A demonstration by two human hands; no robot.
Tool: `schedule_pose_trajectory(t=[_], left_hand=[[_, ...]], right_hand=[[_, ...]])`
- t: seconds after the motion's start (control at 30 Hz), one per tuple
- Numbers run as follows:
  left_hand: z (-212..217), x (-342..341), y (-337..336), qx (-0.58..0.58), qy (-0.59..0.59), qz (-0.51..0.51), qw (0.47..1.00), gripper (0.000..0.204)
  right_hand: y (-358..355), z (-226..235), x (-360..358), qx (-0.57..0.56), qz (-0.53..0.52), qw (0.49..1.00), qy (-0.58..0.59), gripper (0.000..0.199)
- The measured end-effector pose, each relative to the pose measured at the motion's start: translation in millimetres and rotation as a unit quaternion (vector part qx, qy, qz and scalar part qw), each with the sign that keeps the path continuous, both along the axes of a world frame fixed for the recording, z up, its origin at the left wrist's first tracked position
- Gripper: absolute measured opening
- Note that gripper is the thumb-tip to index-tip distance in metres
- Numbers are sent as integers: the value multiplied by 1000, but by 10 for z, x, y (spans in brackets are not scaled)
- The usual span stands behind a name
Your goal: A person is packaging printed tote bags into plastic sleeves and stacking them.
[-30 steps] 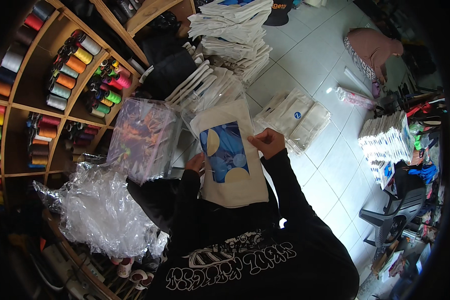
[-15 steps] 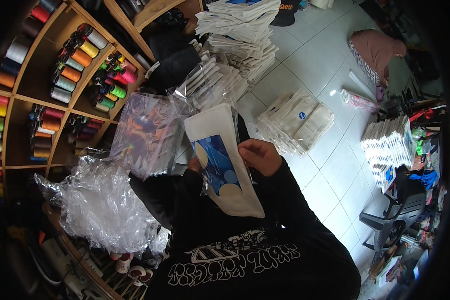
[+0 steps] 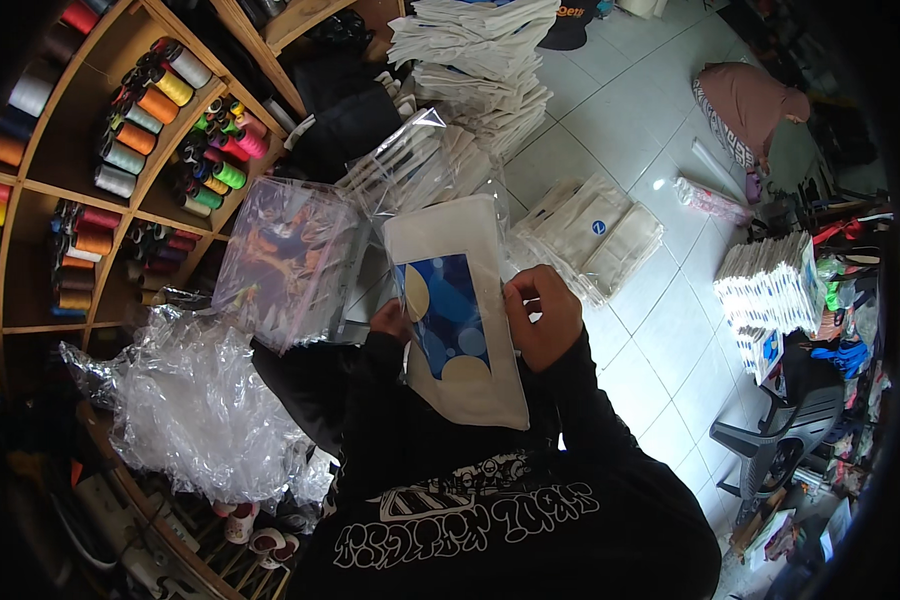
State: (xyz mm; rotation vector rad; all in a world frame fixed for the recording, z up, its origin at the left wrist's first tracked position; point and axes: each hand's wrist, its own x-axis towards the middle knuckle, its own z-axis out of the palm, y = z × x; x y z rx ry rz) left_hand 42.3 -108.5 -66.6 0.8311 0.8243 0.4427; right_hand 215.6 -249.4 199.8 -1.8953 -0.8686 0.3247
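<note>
I hold a cream cloth bag [image 3: 457, 310] with a blue and cream circle print in front of my chest, partly inside a clear plastic sleeve. My right hand [image 3: 542, 316] grips its right edge with fingers curled. At the bag's left edge sits my left hand [image 3: 392, 322], mostly hidden behind the bag. Both arms wear black sleeves.
A clear packet with a colourful print [image 3: 290, 262] leans to the left. Crumpled clear plastic [image 3: 195, 400] lies lower left. Shelves of thread spools [image 3: 120, 130] curve along the left. Stacks of folded cream bags [image 3: 480, 60] and more bags [image 3: 590, 235] lie on the tiled floor. A grey plastic chair [image 3: 780, 445] stands at right.
The bag has turned from tilted to more upright and flat toward me. My right hand slid from the bag's top edge down its right side.
</note>
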Motion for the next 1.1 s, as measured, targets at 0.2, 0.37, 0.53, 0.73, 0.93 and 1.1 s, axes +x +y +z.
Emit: schedule_pose_trajectory(t=[0.2, 0.37, 0.53, 0.73, 0.93, 1.1], left_hand=[[-24, -53, 16, -113, 57, 14, 992, 18], [93, -133, -15, -133, 91, 33, 986, 19], [517, 96, -60, -73, 179, 70, 979, 30], [604, -30, -66, 133, 168, -41, 976, 25], [382, -70, -53, 225, 191, -69, 953, 19], [126, -124, -67, 88, 158, -38, 983, 23]], right_hand=[[-51, -216, 25, -14, -33, 999, 39, 9], [-169, -1030, 363, 19, -54, 985, 161, 12], [-394, -1591, 700, -29, -106, 934, 341, 11], [-422, -1461, 654, -28, -100, 856, 506, 16], [-491, -1402, 604, -19, -67, 849, 524, 20], [-571, -1436, 642, -13, -31, 851, 524, 16]])
